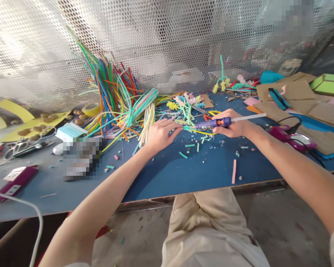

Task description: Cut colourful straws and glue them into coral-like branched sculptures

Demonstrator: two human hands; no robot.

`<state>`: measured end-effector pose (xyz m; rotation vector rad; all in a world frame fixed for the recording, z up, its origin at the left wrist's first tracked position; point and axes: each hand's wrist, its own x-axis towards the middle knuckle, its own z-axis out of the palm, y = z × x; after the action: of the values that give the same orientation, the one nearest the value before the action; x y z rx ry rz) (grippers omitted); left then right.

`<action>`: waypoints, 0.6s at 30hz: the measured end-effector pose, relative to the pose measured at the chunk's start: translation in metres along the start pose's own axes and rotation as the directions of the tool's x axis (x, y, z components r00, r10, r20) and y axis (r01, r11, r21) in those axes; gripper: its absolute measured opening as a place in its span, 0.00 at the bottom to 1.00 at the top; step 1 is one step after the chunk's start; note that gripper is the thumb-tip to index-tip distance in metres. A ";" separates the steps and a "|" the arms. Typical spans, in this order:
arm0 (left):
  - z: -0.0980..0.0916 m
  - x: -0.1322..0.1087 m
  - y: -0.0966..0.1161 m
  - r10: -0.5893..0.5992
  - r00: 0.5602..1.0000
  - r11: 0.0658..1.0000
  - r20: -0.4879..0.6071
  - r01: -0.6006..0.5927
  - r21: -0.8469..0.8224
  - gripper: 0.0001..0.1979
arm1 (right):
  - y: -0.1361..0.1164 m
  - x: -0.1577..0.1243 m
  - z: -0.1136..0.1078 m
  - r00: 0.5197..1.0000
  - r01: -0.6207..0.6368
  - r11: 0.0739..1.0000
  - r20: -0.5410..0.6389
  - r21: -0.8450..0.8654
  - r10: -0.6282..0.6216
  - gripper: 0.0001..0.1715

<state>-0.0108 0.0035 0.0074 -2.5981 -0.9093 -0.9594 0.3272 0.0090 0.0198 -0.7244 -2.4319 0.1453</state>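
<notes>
My right hand (233, 124) is wrapped round a purple hot glue gun (211, 123), and a whitish glue stick (250, 117) sticks out of its back end. The gun's nozzle points left, towards the fingertips of my left hand (163, 133). That hand is closed, with its thumb and fingers pinching the end of a short green pipe cleaner (188, 127) close to the nozzle. Just behind lies a cluster of pastel pipe-cleaner flowers (185, 105) with green stems. Cut bits of pipe cleaner (183, 155) are scattered in front of the hands.
A large bundle of coloured pipe cleaners (108, 89) leans against the perforated metal screen (156, 37). Scissors (16, 150), a face mask (71, 131) and a purple power strip (15, 181) lie left. Rightward are a pink power strip (293, 139) with cables and cardboard pieces (327, 113).
</notes>
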 end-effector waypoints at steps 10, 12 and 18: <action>0.000 -0.001 0.000 0.001 1.000 1.000 0.016 -0.001 0.029 0.13 | -0.001 0.000 0.000 0.998 -0.054 0.999 0.034 0.001 0.054 0.29; 0.000 -0.001 -0.001 0.005 1.000 1.000 0.018 -0.005 0.026 0.13 | -0.002 0.001 0.000 0.998 -0.056 0.998 0.039 -0.007 0.057 0.29; 0.001 -0.003 -0.003 -0.005 1.000 1.000 0.031 0.004 0.028 0.13 | -0.003 0.001 0.000 0.998 -0.059 0.998 0.022 -0.031 0.059 0.32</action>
<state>-0.0133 0.0048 0.0049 -2.5952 -0.9301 -0.9037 0.3252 0.0075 0.0211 -0.8128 -2.4408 0.1406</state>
